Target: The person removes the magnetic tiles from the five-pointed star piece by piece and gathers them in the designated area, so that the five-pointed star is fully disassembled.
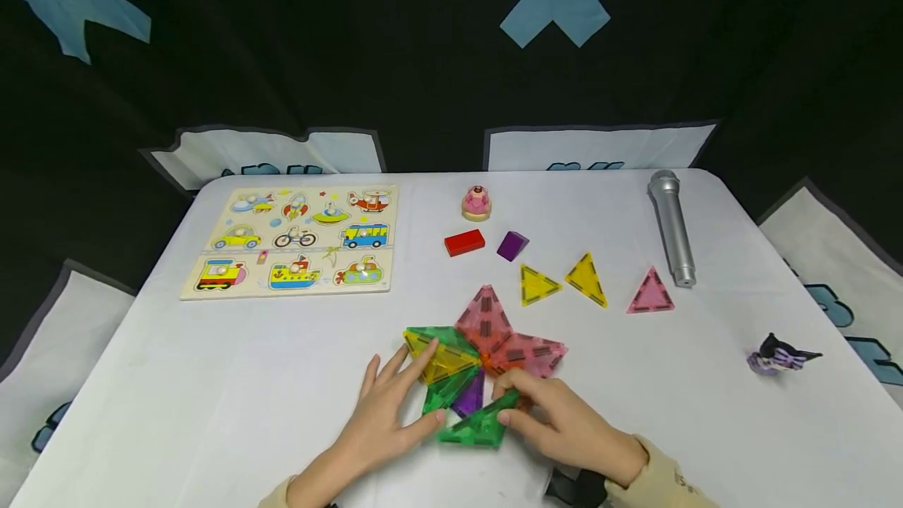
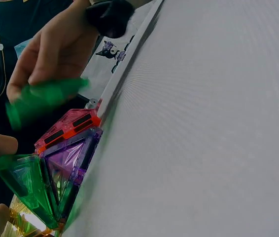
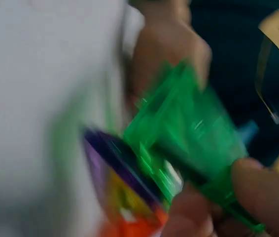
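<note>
On the white table (image 1: 212,359), a flat star of translucent magnetic triangle tiles (image 1: 487,351) lies just beyond the fingers. The left hand (image 1: 381,414) rests with straight, spread fingers on the star's yellow and green tiles, steadying them. The right hand (image 1: 571,426) pinches a green translucent triangle tile (image 1: 476,426), held at the star's near edge. I judge the step is fitting this tile; next it must be turned until one edge meets the purple tile (image 1: 470,396). No readable writing can be seen anywhere.
</note>
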`<state>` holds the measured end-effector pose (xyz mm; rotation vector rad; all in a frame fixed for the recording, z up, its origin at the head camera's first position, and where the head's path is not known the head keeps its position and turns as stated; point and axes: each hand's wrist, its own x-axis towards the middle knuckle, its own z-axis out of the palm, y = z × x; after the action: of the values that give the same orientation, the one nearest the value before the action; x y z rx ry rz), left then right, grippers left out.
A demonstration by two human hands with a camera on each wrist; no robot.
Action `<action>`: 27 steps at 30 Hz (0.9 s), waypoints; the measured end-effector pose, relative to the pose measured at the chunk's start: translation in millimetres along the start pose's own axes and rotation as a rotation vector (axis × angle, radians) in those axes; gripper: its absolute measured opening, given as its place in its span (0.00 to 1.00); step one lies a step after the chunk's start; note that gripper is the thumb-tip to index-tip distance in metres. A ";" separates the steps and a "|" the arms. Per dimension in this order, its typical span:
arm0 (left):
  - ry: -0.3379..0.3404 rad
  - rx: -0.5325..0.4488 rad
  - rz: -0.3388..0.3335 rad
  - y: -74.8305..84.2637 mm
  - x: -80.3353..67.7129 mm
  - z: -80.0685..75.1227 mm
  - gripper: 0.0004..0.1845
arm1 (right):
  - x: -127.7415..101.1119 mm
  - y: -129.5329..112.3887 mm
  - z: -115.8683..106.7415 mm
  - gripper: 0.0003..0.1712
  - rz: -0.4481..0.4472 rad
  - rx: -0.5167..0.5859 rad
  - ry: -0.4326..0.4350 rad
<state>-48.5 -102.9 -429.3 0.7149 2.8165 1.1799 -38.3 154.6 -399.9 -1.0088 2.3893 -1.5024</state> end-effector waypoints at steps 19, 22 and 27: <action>0.012 -0.030 0.011 -0.7 2.2 0.3 0.42 | -83.6 35.8 -125.0 0.26 0.738 -0.504 0.350; 0.015 -0.040 0.004 -0.7 1.3 -0.1 0.42 | -62.1 23.8 -103.9 0.20 0.554 -0.464 0.379; 0.012 -0.032 -0.018 0.2 -1.6 -2.0 0.44 | -17.5 -4.2 -43.3 0.19 0.256 -0.145 0.118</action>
<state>-47.3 -104.7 -428.0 0.6810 2.8011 1.2272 -42.5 196.3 -379.1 -0.6226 2.6218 -1.3492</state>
